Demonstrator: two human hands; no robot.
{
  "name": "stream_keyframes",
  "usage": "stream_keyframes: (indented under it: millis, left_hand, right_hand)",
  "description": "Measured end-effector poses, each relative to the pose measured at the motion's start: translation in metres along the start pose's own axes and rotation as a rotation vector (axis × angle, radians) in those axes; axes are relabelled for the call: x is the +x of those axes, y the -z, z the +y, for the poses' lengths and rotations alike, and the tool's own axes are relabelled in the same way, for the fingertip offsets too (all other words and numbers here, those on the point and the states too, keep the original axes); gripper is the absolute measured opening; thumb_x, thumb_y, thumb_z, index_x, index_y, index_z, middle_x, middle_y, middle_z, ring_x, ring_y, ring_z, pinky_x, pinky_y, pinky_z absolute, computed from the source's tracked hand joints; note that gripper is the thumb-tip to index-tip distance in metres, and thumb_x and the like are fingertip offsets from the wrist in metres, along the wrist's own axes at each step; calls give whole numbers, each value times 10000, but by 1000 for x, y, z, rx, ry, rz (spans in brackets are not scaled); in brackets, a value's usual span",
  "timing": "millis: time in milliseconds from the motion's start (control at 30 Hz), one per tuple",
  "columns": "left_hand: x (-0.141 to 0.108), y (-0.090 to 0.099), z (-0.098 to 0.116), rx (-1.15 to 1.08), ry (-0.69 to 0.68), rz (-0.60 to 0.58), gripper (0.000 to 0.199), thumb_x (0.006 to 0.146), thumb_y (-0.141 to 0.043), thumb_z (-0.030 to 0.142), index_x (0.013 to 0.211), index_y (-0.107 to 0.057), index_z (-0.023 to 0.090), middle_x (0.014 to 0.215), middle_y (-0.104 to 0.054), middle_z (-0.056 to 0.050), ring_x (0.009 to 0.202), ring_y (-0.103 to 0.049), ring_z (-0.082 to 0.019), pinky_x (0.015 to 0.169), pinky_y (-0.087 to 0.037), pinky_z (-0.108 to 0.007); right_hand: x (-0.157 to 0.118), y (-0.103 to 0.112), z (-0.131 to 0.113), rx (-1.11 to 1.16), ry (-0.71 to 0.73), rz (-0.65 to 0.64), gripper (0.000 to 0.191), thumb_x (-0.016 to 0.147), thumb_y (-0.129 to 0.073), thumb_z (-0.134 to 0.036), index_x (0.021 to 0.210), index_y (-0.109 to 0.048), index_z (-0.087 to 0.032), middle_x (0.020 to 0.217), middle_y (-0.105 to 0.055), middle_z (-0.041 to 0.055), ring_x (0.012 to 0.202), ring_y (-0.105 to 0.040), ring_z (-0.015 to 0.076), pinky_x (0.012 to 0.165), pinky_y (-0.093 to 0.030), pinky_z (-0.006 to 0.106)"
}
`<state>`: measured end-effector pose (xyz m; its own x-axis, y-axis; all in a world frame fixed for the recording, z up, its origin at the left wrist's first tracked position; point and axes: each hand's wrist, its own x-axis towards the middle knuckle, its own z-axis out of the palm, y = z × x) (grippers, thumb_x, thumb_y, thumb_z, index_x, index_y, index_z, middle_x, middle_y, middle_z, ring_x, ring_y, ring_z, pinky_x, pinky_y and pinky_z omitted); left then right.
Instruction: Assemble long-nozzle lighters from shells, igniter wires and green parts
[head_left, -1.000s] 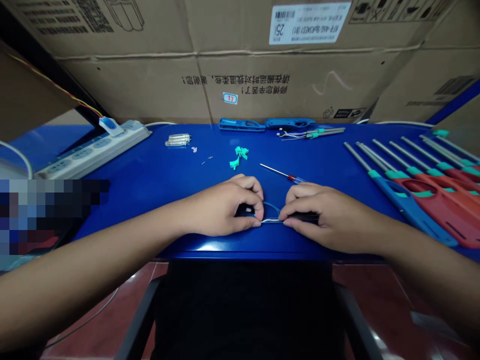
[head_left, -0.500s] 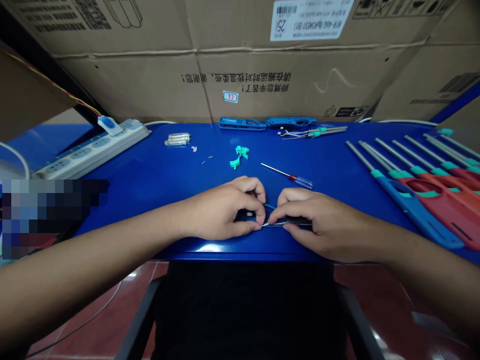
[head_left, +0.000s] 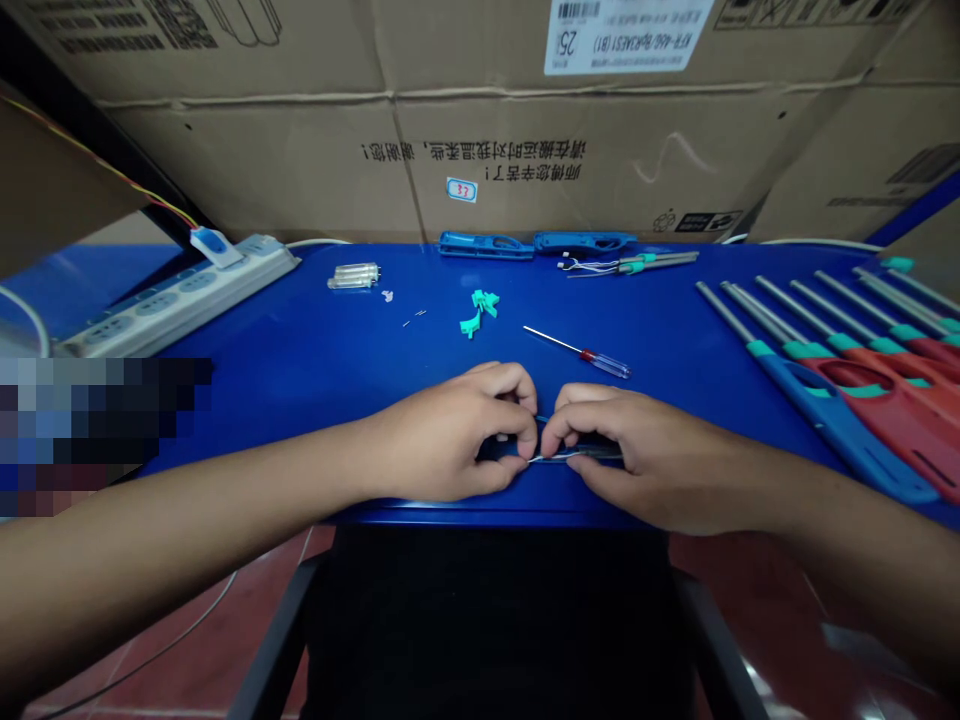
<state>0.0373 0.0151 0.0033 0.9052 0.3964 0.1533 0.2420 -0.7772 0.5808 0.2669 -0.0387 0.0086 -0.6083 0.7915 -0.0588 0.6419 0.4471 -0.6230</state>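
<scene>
Just wire (head_left: 559,457) between both hands (head_left: 442,435) (head_left: 645,455)

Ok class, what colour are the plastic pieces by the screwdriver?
The plastic pieces are teal-green, shown best in the head view.

A slim black piece (head_left: 596,452) lies roughly level, held between the left hand (head_left: 442,435) and the right hand (head_left: 637,458), whose fingers hide most of its length. A thin silver wire (head_left: 553,458) runs along its near side where the hands almost meet. A fine blue wire (head_left: 541,418) shows just behind the fingers, its ends out of sight.
</scene>
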Motion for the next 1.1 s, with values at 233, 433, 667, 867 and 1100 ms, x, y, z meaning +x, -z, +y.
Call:
stream_keyframes:
  millis: [233,433,667,867,1100]
  left_hand:
    - [-1,-2,2,11,-12,7,80,860,-632,186,884,-707,173,1094,-576,-83,1020,-582,-193,925,-494,-333]
    - [0,-3,1,-11,9,-8,109,835,-634,171,907,-716,163,1103,-567,-80,942,-604,-163,830,-503,-278]
    - [0,-3,2,-16,10,-2,114,833,-630,172,900,-722,177,1103,-583,-71,943,-613,-161,829,-499,-277]
    - [-1,-5,2,20,19,13,110,832,-640,195,908,-717,174,1097,-590,-73,975,-604,-176,863,-492,-293]
    - [-1,-7,2,25,45,34,130,885,-615,265,893,-699,166,1065,-599,-69,953,-595,-173,836,-487,-296]
  right_hand:
    - [2,-7,-4,-85,-11,60,130,877,-570,-176,936,-670,-234,1016,-650,40,952,-595,195,866,-449,360]
    - [-9,-18,-6,-256,35,144,178,924,-502,-170,928,-674,-211,930,-630,49,888,-555,213,837,-420,429]
    - [-21,-31,-2,-266,114,269,200,977,-486,-188,1013,-682,-192,968,-644,64,916,-562,206,852,-447,406]
    - [-21,-36,2,-206,105,312,160,969,-529,-188,1019,-681,-193,974,-638,62,929,-562,199,854,-463,377]
    - [-21,-40,5,-240,148,359,156,970,-539,-168,1010,-687,-195,959,-645,45,922,-569,181,860,-467,350]
